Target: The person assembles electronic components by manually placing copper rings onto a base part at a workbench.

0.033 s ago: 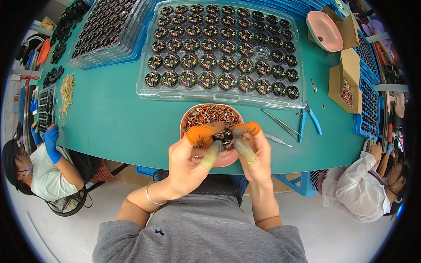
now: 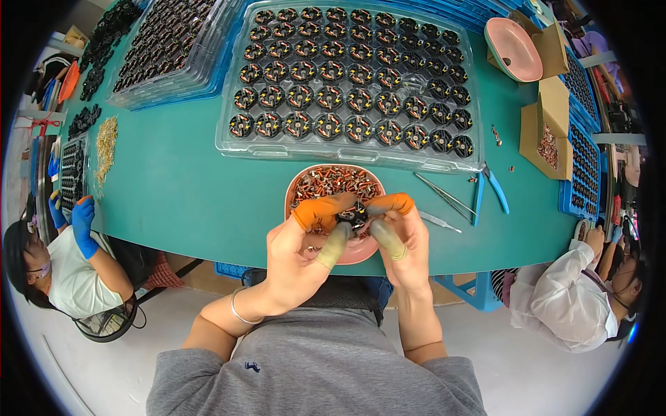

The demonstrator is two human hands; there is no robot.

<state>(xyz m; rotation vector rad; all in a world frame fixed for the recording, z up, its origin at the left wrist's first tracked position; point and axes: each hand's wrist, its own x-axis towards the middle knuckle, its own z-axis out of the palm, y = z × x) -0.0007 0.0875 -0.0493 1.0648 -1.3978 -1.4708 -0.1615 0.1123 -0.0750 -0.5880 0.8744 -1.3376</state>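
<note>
Between my two hands is a small round black part [image 2: 354,218], held over a pink bowl [image 2: 287,201]. Orange and yellowish coverings sit on my fingertips. My left hand [image 2: 309,232] grips the part's left side with thumb and finger. On its right side, my right hand [image 2: 397,232] pinches it the same way. Fingers hide much of the part. Many small copper-coloured and silvery pieces [image 2: 336,182] fill the bowl. Just beyond it lies a clear plastic tray [image 2: 277,150] with rows of similar round black parts carrying red and yellow bits.
Right of the bowl lie tweezers [image 2: 444,193], another slim metal tool [image 2: 438,222] and blue-handled pliers [image 2: 496,191]. Farther right are a cardboard box [image 2: 531,132] and an empty pink dish [image 2: 513,48]. Stacked trays [image 2: 166,48] stand far left. People sit at both sides.
</note>
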